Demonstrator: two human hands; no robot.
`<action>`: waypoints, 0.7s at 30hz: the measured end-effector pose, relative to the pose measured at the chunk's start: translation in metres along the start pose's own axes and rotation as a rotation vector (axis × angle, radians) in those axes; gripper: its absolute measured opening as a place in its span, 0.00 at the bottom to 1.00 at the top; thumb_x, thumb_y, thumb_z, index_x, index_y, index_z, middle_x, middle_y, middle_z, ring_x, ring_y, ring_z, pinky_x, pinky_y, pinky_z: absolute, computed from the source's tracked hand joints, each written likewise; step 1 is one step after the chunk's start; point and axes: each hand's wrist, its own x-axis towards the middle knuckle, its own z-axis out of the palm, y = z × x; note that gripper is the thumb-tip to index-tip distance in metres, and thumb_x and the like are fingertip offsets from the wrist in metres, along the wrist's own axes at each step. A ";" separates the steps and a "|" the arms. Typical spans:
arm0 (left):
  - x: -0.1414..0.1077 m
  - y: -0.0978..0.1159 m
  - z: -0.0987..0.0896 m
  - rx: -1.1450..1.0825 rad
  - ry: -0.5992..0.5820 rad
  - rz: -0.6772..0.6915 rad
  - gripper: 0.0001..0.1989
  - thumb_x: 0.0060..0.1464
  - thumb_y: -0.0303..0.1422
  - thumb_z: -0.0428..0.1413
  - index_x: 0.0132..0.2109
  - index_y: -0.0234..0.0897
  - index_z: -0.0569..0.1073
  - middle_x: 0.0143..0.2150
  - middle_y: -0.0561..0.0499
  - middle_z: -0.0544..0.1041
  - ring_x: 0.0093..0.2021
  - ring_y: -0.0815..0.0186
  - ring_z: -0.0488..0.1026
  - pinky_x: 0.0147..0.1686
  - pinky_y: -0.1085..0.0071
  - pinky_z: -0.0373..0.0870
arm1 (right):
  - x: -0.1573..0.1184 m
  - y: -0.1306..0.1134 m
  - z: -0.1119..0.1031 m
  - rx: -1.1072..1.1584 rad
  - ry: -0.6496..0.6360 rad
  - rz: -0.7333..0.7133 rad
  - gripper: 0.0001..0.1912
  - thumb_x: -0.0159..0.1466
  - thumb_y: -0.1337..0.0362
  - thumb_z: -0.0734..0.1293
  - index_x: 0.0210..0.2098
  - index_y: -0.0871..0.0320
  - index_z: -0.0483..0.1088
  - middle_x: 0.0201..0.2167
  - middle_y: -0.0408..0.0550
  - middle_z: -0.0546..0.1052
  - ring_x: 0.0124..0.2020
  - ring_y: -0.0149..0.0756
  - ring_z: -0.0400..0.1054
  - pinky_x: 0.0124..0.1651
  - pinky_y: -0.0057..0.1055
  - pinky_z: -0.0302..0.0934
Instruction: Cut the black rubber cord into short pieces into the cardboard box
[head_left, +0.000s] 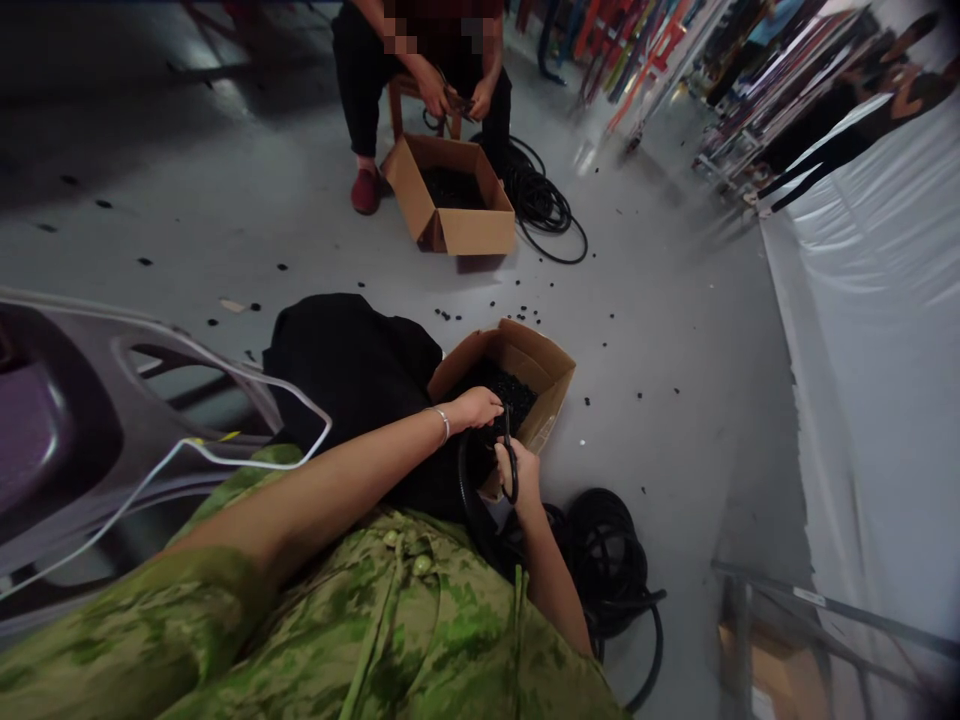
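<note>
My right hand (525, 470) is closed round the handles of black-handled scissors (511, 472), whose blades point away from me. Just left of the blades, my left hand (478, 408) pinches a black rubber hose (463, 475) that curves down beneath it; the exact spot of the grip is partly hidden by my fingers. Both hands are above an open cardboard box (555, 380) between my knees. Small black cut pieces (517, 392) fill its bottom. Beside my right forearm lies a coil of black hose (607, 550) on the floor.
Across from me a seated person cuts over another cardboard box (480, 230), beside a hose coil (544, 205). Small black pieces (523, 317) are scattered on the floor. A chair (187, 370) with a white cable (262, 462) is at left, a metal frame (817, 603) at lower right.
</note>
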 end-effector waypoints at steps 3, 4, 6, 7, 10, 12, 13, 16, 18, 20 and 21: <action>-0.003 0.003 0.002 -0.028 -0.001 -0.025 0.14 0.59 0.34 0.53 0.27 0.32 0.70 0.19 0.56 0.65 0.15 0.76 0.54 0.18 0.75 0.50 | -0.004 -0.002 0.002 -0.032 0.027 -0.038 0.22 0.64 0.48 0.63 0.42 0.60 0.76 0.18 0.42 0.69 0.21 0.32 0.62 0.24 0.26 0.56; -0.004 0.005 0.003 -0.060 -0.004 -0.046 0.14 0.60 0.33 0.52 0.27 0.32 0.70 0.19 0.56 0.65 0.15 0.75 0.55 0.18 0.75 0.51 | -0.005 -0.003 0.003 -0.038 0.035 -0.046 0.22 0.64 0.49 0.62 0.42 0.60 0.76 0.18 0.42 0.69 0.21 0.32 0.63 0.24 0.26 0.56; -0.007 0.009 0.002 -0.158 -0.027 -0.120 0.16 0.63 0.35 0.49 0.28 0.32 0.69 0.19 0.55 0.67 0.15 0.75 0.57 0.19 0.75 0.53 | -0.005 -0.005 0.004 -0.053 0.049 -0.053 0.22 0.65 0.49 0.62 0.43 0.60 0.76 0.18 0.42 0.69 0.21 0.32 0.63 0.24 0.26 0.56; -0.008 0.011 0.001 -0.215 -0.052 -0.172 0.18 0.64 0.36 0.47 0.28 0.32 0.69 0.20 0.54 0.67 0.16 0.75 0.57 0.19 0.75 0.54 | -0.004 -0.006 0.003 -0.064 0.054 -0.056 0.22 0.65 0.49 0.61 0.43 0.60 0.76 0.18 0.42 0.69 0.21 0.32 0.63 0.25 0.26 0.56; -0.012 0.017 -0.003 -0.376 -0.146 -0.301 0.22 0.67 0.37 0.42 0.28 0.31 0.68 0.19 0.53 0.67 0.16 0.75 0.58 0.20 0.75 0.56 | -0.002 -0.006 0.001 -0.083 0.061 -0.062 0.22 0.65 0.48 0.61 0.43 0.58 0.75 0.19 0.42 0.70 0.21 0.32 0.63 0.25 0.25 0.57; -0.014 0.019 -0.006 -0.453 -0.181 -0.325 0.22 0.68 0.35 0.41 0.28 0.31 0.68 0.18 0.55 0.65 0.15 0.76 0.57 0.20 0.76 0.55 | 0.000 -0.006 -0.001 -0.080 0.066 -0.061 0.22 0.64 0.48 0.62 0.44 0.58 0.75 0.20 0.42 0.71 0.22 0.33 0.64 0.25 0.25 0.57; -0.014 0.019 -0.007 -0.477 -0.188 -0.323 0.21 0.68 0.35 0.41 0.28 0.31 0.68 0.18 0.56 0.64 0.15 0.76 0.56 0.20 0.76 0.55 | 0.000 -0.006 -0.002 -0.077 0.069 -0.058 0.22 0.64 0.48 0.62 0.45 0.57 0.75 0.20 0.42 0.71 0.22 0.33 0.64 0.25 0.25 0.58; -0.013 0.019 -0.007 -0.502 -0.188 -0.299 0.20 0.67 0.33 0.43 0.28 0.31 0.67 0.18 0.57 0.63 0.15 0.77 0.55 0.20 0.77 0.54 | 0.001 -0.009 -0.006 -0.054 0.060 -0.043 0.23 0.63 0.48 0.63 0.48 0.57 0.74 0.20 0.41 0.71 0.21 0.32 0.63 0.24 0.25 0.58; -0.013 0.018 -0.006 -0.506 -0.168 -0.262 0.18 0.66 0.32 0.45 0.28 0.31 0.67 0.18 0.57 0.63 0.15 0.77 0.55 0.20 0.77 0.54 | 0.001 -0.013 -0.008 -0.014 0.032 -0.028 0.24 0.63 0.49 0.63 0.49 0.59 0.73 0.20 0.40 0.69 0.19 0.30 0.61 0.23 0.25 0.57; -0.012 0.018 -0.005 -0.506 -0.140 -0.227 0.17 0.65 0.31 0.47 0.28 0.31 0.67 0.18 0.57 0.63 0.15 0.77 0.56 0.20 0.77 0.54 | 0.003 -0.017 -0.010 0.043 -0.011 -0.013 0.24 0.64 0.49 0.62 0.51 0.61 0.72 0.21 0.40 0.69 0.18 0.28 0.61 0.22 0.25 0.57; -0.012 0.018 -0.005 -0.504 -0.128 -0.213 0.17 0.65 0.32 0.47 0.28 0.31 0.68 0.18 0.57 0.63 0.15 0.76 0.56 0.19 0.77 0.54 | 0.004 -0.020 -0.012 0.073 -0.032 -0.007 0.25 0.64 0.50 0.62 0.51 0.61 0.71 0.21 0.40 0.70 0.18 0.28 0.61 0.23 0.25 0.58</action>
